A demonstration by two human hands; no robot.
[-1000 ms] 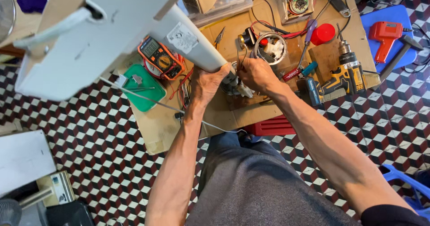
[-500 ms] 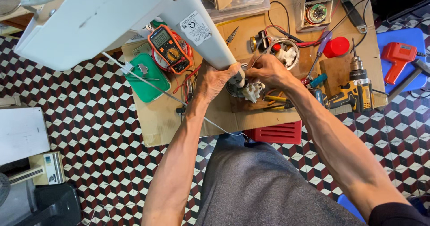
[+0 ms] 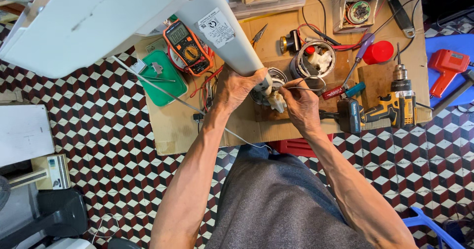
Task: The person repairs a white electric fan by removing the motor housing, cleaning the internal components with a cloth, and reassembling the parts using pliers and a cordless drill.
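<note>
White fan housing (image 3: 98,26) fills top left, its neck running down to the motor (image 3: 270,92) on the cardboard sheet (image 3: 187,125) over the checkered floor (image 3: 98,180). Step in hand looks like wiring work at the neck-to-motor joint: holding the neck steady while handling a lead. Next move probably calls for keeping the neck braced and guiding the wire with fine fingertip control; the joint itself is mostly hidden by the hands. Around it: cordless drill (image 3: 390,108) right, red heat gun (image 3: 447,66) far right, green tray (image 3: 160,78) left, multimeter (image 3: 187,46) beside the neck, second motor shell (image 3: 316,59) behind, red cap (image 3: 378,52), screwdriver (image 3: 358,56). Left hand (image 3: 237,88): curled closed around the lower end of the neck, thumb side against the motor. Right hand (image 3: 301,103): fingers drawn together, pinching a thin wire (image 3: 308,81) that loops up from the motor; other fingers half curled, touching nothing clear.
</note>
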